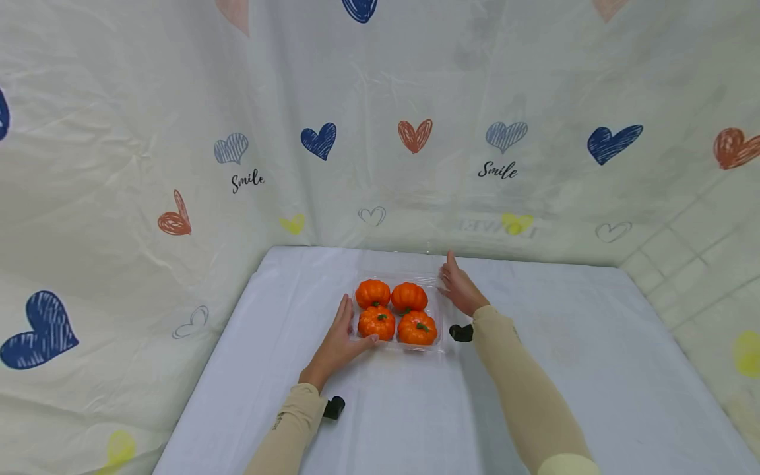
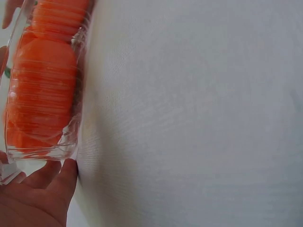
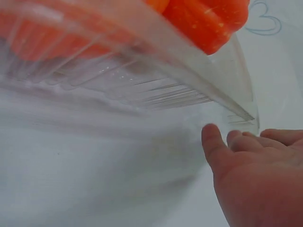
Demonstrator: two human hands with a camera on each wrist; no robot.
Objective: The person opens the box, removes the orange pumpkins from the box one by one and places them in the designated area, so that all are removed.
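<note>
1. A clear box [image 1: 410, 348] sits on the tabletop [image 1: 564, 369], near the far edge and between the two hands.
2. Four orange pumpkins [image 1: 377, 322] are in the box, two at the back and two at the front. They have little green stems.
3. More clear plastic [image 1: 398, 262] shows past the far side of the box. It is too faint to tell how it stands.
4. The left hand [image 1: 338, 344] is at the near left corner. Its fingers go along the left side, and its thumb is on the near edge. This grip is clamped on the box.
5. The right hand [image 1: 462, 290] is at the far right corner, with its thumb pointing up. I cannot tell if this grip is holding the plastic or just right beside it.
6. Both arms have tan sleeves [image 1: 522, 382], and a small black thing [image 1: 334, 408] sticks out at each wrist.
7. A white cloth covers the tabletop. Behind it hangs a pale sheet [image 1: 368, 86] with blue, red and yellow hearts, and the word "Smile" on it twice.
</note>
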